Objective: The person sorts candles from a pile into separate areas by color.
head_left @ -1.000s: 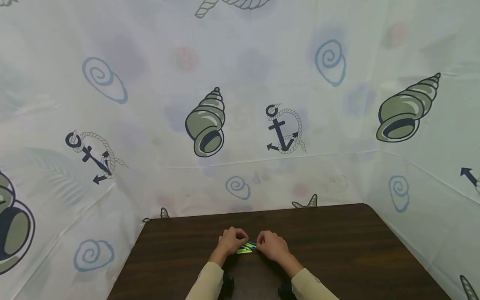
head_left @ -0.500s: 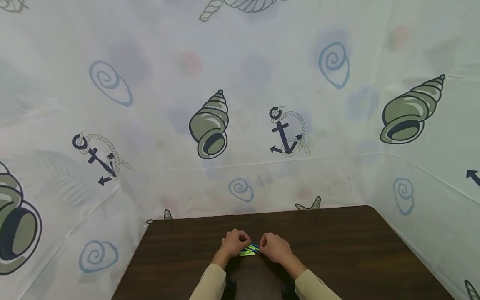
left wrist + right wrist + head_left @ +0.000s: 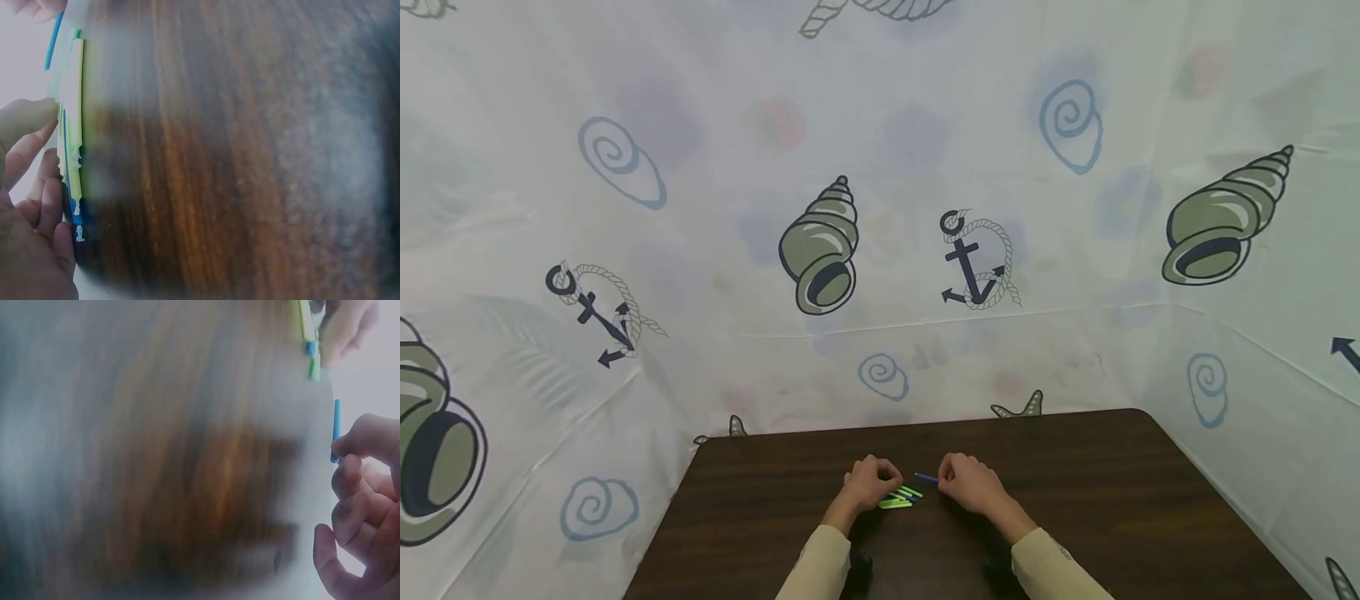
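Note:
My right hand (image 3: 972, 483) pinches a thin blue stick (image 3: 336, 425) near one end, its other end pointing left. My left hand (image 3: 871, 483) is at a small bundle of thin green sticks (image 3: 901, 497), its thumb and finger gripping the left part. In the left wrist view, the bundle's yellow-green sticks (image 3: 74, 100) lie side by side with a blue stick (image 3: 77, 220) among them. Several have pale, ragged ends. A gap separates the blue stick in my right hand from the bundle. My left fingers hide part of the bundle.
Both hands are over the middle of a dark brown wooden table (image 3: 1075, 467). A pale cloth (image 3: 910, 125) printed with shells and anchors hangs behind and beside the table.
My right hand has moved to the right and slightly away from me, drawing one blue stick out of the bundle. My left hand has stayed at the bundle. The head view has shifted slightly.

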A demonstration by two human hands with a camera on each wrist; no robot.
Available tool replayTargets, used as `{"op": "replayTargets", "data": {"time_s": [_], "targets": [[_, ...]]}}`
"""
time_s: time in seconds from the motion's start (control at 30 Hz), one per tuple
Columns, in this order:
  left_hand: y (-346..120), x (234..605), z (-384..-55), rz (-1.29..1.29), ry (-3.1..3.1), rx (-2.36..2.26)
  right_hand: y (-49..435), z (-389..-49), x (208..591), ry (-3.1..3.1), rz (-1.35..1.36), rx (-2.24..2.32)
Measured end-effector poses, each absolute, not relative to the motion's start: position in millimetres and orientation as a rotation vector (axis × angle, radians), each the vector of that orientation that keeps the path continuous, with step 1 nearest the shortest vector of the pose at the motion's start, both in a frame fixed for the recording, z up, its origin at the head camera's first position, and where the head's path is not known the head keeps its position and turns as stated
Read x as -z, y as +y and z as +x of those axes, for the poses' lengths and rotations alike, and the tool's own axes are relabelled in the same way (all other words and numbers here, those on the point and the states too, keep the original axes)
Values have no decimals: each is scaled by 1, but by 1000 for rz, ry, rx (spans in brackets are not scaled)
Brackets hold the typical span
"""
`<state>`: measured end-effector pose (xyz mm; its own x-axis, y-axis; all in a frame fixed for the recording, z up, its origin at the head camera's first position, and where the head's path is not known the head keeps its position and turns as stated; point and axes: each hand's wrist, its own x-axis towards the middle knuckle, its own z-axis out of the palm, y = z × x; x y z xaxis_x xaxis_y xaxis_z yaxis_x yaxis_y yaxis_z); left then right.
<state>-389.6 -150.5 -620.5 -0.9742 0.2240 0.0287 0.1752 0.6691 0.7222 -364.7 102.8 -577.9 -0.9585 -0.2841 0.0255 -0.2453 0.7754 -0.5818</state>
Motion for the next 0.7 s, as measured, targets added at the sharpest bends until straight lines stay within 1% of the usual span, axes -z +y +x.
{"op": "replayTargets", "data": {"time_s": [0.2, 0.5, 0.6, 0.7], "targets": [[-148, 616, -385, 354, 2817, -1199, 120, -369, 578, 2922, -385, 933], [-146, 594, -368, 363, 2842, -1137, 131, -385, 575, 2904, -376, 907], [-146, 596, -370, 395, 2842, -1144, 134, -391, 577, 2892, -392, 947], [-148, 607, -375, 390, 2838, -1154, 135, -395, 582, 2883, -383, 1010]]}}
